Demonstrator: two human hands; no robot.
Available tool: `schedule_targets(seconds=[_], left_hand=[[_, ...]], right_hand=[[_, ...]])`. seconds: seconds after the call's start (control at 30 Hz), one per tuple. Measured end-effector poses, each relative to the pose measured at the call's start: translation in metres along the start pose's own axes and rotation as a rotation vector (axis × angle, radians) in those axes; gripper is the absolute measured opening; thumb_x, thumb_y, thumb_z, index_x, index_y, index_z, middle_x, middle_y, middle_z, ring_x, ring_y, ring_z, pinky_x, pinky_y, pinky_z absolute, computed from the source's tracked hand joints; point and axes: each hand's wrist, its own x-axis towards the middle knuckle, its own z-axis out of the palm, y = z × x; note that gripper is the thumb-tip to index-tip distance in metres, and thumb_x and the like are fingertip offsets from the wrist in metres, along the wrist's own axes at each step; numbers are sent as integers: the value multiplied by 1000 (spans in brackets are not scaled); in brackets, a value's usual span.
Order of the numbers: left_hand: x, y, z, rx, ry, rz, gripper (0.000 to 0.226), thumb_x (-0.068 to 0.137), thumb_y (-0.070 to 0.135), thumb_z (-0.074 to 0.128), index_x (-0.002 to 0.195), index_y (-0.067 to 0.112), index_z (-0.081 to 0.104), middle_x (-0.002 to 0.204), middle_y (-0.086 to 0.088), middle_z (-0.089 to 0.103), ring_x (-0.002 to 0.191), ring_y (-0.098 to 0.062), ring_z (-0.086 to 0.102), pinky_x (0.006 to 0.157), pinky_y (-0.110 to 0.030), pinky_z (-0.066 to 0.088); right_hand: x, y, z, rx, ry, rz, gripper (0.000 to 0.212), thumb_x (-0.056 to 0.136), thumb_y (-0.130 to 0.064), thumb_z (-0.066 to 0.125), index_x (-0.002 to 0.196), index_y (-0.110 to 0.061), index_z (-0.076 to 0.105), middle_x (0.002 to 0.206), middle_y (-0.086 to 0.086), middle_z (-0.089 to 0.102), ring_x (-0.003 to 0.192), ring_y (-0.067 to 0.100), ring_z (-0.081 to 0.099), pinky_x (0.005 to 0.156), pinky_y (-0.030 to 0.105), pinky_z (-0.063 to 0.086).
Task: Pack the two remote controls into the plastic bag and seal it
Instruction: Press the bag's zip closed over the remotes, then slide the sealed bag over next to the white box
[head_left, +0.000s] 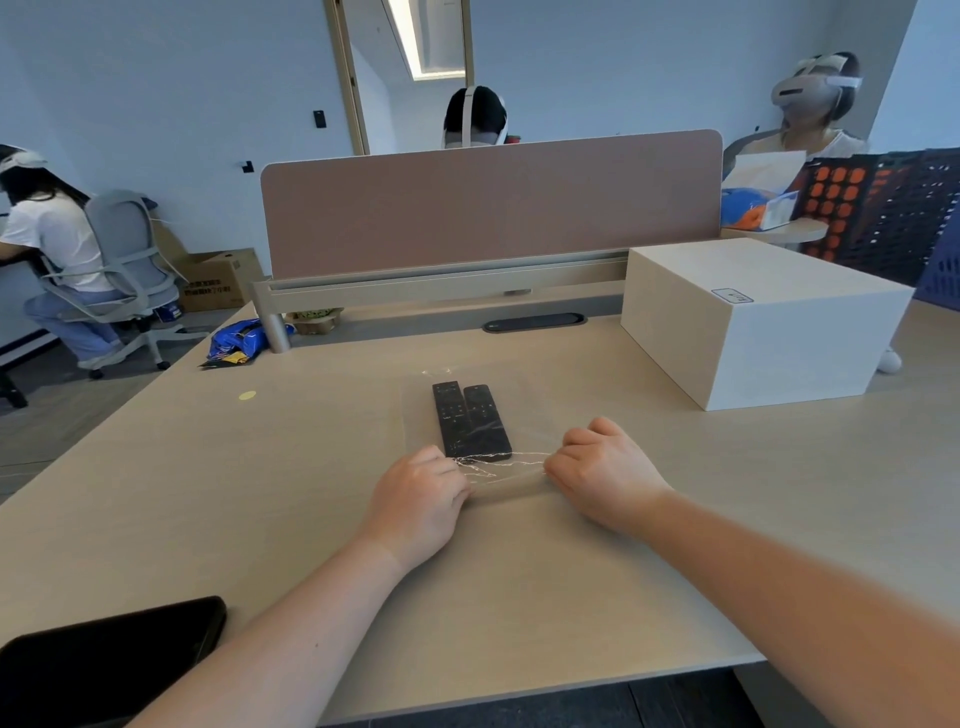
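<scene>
Two remote controls: left remote (451, 419) and right remote (487, 422), side by side, touching, long axes running away from the wearer. Both inside clear plastic bag (415, 410), lying flat on desk (519, 571) midway between the hands and the divider. Near ends of remotes close to bag mouth (504, 475), which faces the wearer.

Left hand (415, 501) and right hand (605, 475) apart, one at each end of the bag mouth, both curled and pinching the film there. Film between them crinkled, glinting; probably being folded or pressed shut. Closure type (zip strip or adhesive flap) not resolvable.

Judged step: sealing. Packing looks complete.

Notes for doing it well:
- Keep film taut between the two grips so the lips meet without wrinkles.
- Nudge remotes deeper first; near ends sit just beside the seal line and could snag it.
- Press air out toward the mouth before closing.
- Run fingertips from one corner across to the other, pressing against the desk.
- Check for gaps at both corners.

White box (753, 322) well apart at right; dark phone (104, 660) at near left edge. Neither in the way.
</scene>
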Motion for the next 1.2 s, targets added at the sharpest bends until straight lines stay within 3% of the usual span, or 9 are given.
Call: schedule_targets(seconds=[0.17, 0.4, 0.53, 0.63, 0.73, 0.8, 0.93, 1.1, 1.2], left_hand=[[-2, -1, 0, 39, 0, 25, 36, 80, 29, 44, 55, 20, 68, 53, 9, 63, 59, -18, 57, 49, -21, 49], [-4, 2, 2, 19, -11, 27, 35, 80, 27, 45, 58, 20, 71, 56, 9, 66, 61, -18, 59, 50, -23, 52], [-7, 1, 3, 47, -38, 33, 37, 81, 31, 43, 58, 21, 70, 56, 10, 64, 61, -16, 58, 48, -24, 52], [-11, -3, 0, 43, -55, 8, 38, 81, 40, 42, 62, 23, 70, 59, 11, 65, 63, -15, 60, 49, -22, 52], [-16, -6, -9, 11, -64, -19, 39, 79, 55, 45, 76, 26, 69, 67, 13, 68, 68, -14, 61, 52, -25, 53], [-17, -8, -15, -10, -53, -13, 41, 78, 60, 46, 82, 26, 70, 71, 13, 70, 69, -15, 62, 54, -27, 54], [-15, -16, -22, -9, -33, -64, 44, 85, 52, 40, 82, 24, 73, 74, 10, 72, 71, -18, 63, 56, -28, 52], [-9, -33, -16, 62, -44, -260, 39, 92, 35, 41, 67, 15, 64, 67, -2, 65, 72, -29, 61, 54, -28, 39], [-7, -37, -14, 95, -62, -356, 34, 93, 31, 46, 71, 14, 64, 72, -4, 64, 74, -31, 61, 54, -28, 34]], right_hand=[[-14, 14, 0, -39, -51, 2, 26, 38, 0, 74, 52, -19, 61, 43, -6, 56, 49, 20, 56, 52, 24, 41], [-26, 20, -4, -14, -84, 35, 29, 31, -1, 77, 49, -17, 61, 40, -3, 54, 40, 19, 55, 40, 20, 39], [-31, 21, -6, 63, -50, 54, 31, 55, -20, 84, 42, -17, 56, 37, -2, 55, 38, 19, 58, 36, 18, 40], [-33, 20, -19, 170, -95, 103, 9, 83, -23, 60, 81, -19, 68, 75, -2, 71, 83, 20, 66, 60, 25, 50], [-29, 18, -32, 441, -220, 365, 38, 91, -14, 41, 125, -25, 54, 115, 0, 64, 112, 22, 56, 79, 29, 47], [-17, 16, -32, 606, -176, 566, 42, 90, -10, 41, 127, -25, 53, 118, 0, 64, 107, 25, 59, 81, 30, 48], [16, 11, -22, 824, -231, 788, 37, 87, -13, 44, 121, -20, 60, 92, -1, 64, 88, 25, 61, 77, 30, 50], [49, 10, -11, 815, -321, 821, 56, 90, -45, 57, 137, -17, 46, 133, 9, 57, 120, 28, 55, 97, 38, 47], [61, 4, -5, 713, -395, 812, 66, 86, -54, 56, 140, -20, 39, 133, 13, 53, 120, 34, 52, 97, 43, 48]])
